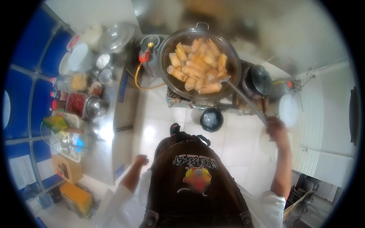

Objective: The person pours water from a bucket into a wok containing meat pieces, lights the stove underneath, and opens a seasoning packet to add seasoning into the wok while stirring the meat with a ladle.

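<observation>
A large round metal pan (235, 74) sits on a stove, heaped with long golden-brown pieces of food (197, 65). My right hand (277, 131) is wrapped around the handle of a long metal utensil (247, 99), whose far end rests among the food at the pan's lower right. The utensil's head is partly hidden by the pieces. My left hand (142, 160) hangs low beside the dark apron, away from the pan, with its fingers curled and too small to make out clearly.
A metal counter (108, 114) with bowls, bottles and a tray of red food (76, 103) runs along the left. A gas cylinder with a red regulator (144, 57) stands left of the pan. A lidded pot (261, 79) is at right; a black bucket (211, 119) stands on the floor.
</observation>
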### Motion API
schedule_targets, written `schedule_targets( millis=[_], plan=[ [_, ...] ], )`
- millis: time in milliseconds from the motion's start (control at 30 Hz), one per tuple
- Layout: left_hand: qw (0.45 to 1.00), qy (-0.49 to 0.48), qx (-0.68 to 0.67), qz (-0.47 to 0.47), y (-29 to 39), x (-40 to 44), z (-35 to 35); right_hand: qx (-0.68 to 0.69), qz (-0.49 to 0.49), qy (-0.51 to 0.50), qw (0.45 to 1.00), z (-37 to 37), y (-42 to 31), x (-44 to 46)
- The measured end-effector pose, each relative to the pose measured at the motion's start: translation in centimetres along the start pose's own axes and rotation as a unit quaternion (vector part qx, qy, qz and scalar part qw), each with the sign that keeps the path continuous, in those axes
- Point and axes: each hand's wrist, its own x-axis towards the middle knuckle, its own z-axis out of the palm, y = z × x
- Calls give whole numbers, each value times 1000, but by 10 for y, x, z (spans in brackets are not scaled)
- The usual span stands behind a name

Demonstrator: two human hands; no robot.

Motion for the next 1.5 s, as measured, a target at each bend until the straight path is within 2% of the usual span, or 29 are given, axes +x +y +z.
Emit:
schedule_targets(
  millis=[33, 67, 100, 200, 333, 367, 400, 567, 633, 733, 800, 833, 900, 933, 1000, 1033, 1100, 1167, 1200, 1233, 1267, 1300, 1333, 1367, 1400, 1433, 1467, 1500],
  plan=[
    [992, 0, -89, -85, 17, -34, 7, -35, -23, 2, 999, 17, 10, 3],
    [994, -3, -75, -86, 27, -52, 10, -13, -73, -11, 997, 33, 40, 16],
    [994, -2, -77, -83, 31, -62, 13, 75, 7, -9, 997, 58, 30, 12],
    [997, 4, -42, -61, 45, -83, 21, 168, -33, -10, 985, 124, 86, 36],
    [996, 40, -83, 1, 64, -81, 19, 181, -52, 9, 982, 193, 133, 58],
    [995, 51, -88, 14, 70, -81, 17, 184, -85, 2, 979, 210, 148, 65],
    [995, 54, -81, 20, 77, -87, 17, 212, -51, -13, 976, 220, 151, 65],
    [993, 65, -88, 43, 94, -117, 25, 238, 58, -68, 967, 241, 167, 61],
    [992, 68, -95, 40, 87, -127, 34, 235, 64, -83, 966, 236, 179, 60],
    [990, 64, -121, 24, 60, -132, 49, 292, 108, -121, 943, 214, 184, 53],
    [988, 62, -141, 6, 18, -111, 56, 299, 98, -106, 943, 204, 207, 55],
    [993, 57, -48, 91, -23, -87, 56, 313, 94, -105, 939, 200, 228, 59],
    [983, 53, 43, 172, -43, -90, 59, 358, 88, -118, 922, 190, 254, 58],
    [979, 54, 162, 108, -47, -94, 62, 329, 150, -87, 928, 189, 262, 58],
    [961, 69, 265, -41, 7, -154, 76, 261, 235, -59, 934, 193, 292, 57],
    [983, 89, 145, -68, 1, -159, 73, 225, 255, -64, 938, 199, 316, 55],
    [979, 120, 142, -86, -23, -131, 66, 117, 326, -116, 931, 211, 358, 50],
    [953, 164, 255, 26, -34, -91, 54, 78, 378, -176, 906, 226, 425, 39],
    [964, 162, 213, 13, -3, -96, 46, 8, 436, -189, 880, 231, 419, 27],
    [930, 227, 283, 58, 3, -58, 40, 56, 447, -176, 875, 235, 430, 12],
    [939, 201, 268, 84, 46, -59, 28, 28, 450, -197, 870, 239, 437, 5],
    [940, 209, 247, 111, 74, -38, 15, 82, 440, -184, 875, 247, 457, -3],
    [957, 163, 207, 117, 120, -34, 1, -208, 124, -321, 916, 248, 465, -10],
    [965, 177, 145, 129, 163, -30, -9, -456, -215, -390, 770, 252, 462, -11],
    [962, 185, 117, 162, 202, -7, -23, -461, -162, -348, 800, 262, 431, -22],
    [951, 187, 97, 226, 236, 20, -38, -408, -127, -335, 840, 270, 407, -29],
    [940, 188, 137, 249, 289, 30, -55, -356, -69, -310, 879, 282, 420, -32],
    [901, 216, 133, 351, 376, 50, -72, -402, 19, -266, 876, 314, 478, -48]
  ],
)
